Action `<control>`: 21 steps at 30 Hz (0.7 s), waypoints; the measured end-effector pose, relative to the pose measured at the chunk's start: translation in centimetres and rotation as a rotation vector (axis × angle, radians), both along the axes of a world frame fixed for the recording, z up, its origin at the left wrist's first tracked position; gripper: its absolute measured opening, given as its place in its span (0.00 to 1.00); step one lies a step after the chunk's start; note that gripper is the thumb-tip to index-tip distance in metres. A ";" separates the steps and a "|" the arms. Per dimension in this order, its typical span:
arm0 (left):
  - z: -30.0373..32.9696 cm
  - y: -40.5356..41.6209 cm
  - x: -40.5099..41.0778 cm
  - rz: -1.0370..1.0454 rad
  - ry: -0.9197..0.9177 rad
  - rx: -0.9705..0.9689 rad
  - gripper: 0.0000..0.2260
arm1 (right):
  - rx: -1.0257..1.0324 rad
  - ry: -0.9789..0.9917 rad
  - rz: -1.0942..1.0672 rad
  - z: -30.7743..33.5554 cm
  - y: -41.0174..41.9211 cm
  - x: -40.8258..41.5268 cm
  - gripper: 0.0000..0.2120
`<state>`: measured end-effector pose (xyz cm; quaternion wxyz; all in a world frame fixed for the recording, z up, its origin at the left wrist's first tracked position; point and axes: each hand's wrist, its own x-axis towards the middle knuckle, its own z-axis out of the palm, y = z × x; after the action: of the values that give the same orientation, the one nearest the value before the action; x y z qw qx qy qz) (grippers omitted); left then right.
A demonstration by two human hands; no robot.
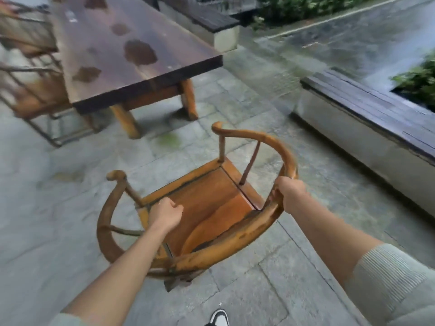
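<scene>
A wooden armchair with a curved horseshoe rail and an orange-brown seat stands on the stone paving below me, seen from behind and above. My right hand grips the right side of the curved rail. My left hand is at the left edge of the seat frame, fingers curled down over it; the fingertips are hidden. The long dark wooden table with wet patches lies ahead to the upper left, its near end roughly a chair's length from the chair.
Another wooden chair stands at the table's left side. A low concrete bench with dark wooden slats runs along the right. A second bench sits behind the table. The paving is wet. My shoe shows at the bottom.
</scene>
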<state>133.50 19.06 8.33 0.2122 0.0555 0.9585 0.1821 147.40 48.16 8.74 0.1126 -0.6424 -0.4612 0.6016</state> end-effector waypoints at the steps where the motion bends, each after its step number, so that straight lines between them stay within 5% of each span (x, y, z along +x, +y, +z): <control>1: 0.2 -0.8 0.9 0.050 0.056 -0.082 0.11 | -0.006 0.006 0.032 -0.2 0.9 -0.2 0.11; 4: 0.6 -4.0 4.4 0.273 0.211 -0.294 0.19 | -0.017 0.047 0.191 -0.7 3.1 -0.2 0.17; 6: 0.3 -5.6 8.0 0.653 0.168 -0.192 0.30 | -0.034 0.051 0.276 -0.5 4.5 -0.2 0.17; 8: 0.5 -5.2 11.2 1.072 -0.015 0.199 0.33 | -0.112 0.099 0.318 -0.2 5.5 -0.2 0.11; 11: 0.9 -2.8 12.2 1.469 -0.103 0.855 0.16 | -0.157 0.139 0.284 0.1 5.7 0.0 0.10; 21: 1.8 -0.9 8.0 1.573 0.082 0.980 0.08 | -0.114 0.197 0.166 1.4 6.0 -3.5 0.10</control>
<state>141.51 18.12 10.17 -0.0537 -0.5209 0.5429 0.6565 143.90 54.13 10.18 0.0704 -0.5451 -0.4647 0.6942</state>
